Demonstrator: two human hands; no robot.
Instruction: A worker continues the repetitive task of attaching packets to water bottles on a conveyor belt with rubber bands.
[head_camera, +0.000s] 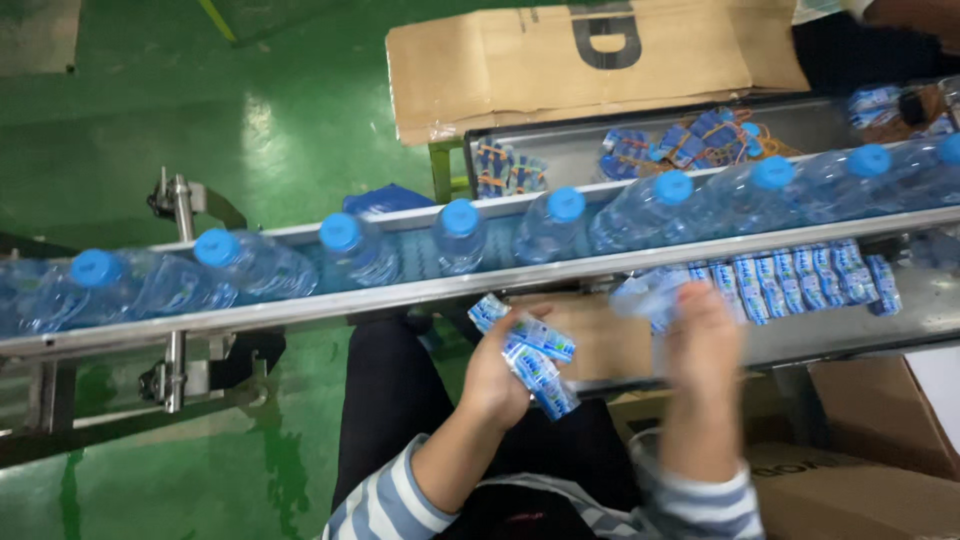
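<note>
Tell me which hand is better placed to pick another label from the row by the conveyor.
Probably the right hand: it hovers beside the label row, while the left hand already holds labels further away.

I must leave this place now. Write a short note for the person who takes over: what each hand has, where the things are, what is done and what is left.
Left hand: holds a small bundle of blue-and-white labels, in front of the belt.
Right hand: blurred, raised at the near rail; a label seems to be in its fingers, not certain.
Things: bottles with blue caps stand in one row on the conveyor. More labels lie in a row on the shelf at the right.
Done: cannot tell whether any bottle has a label.
Left: the labels in hand and on the shelf.
</note>
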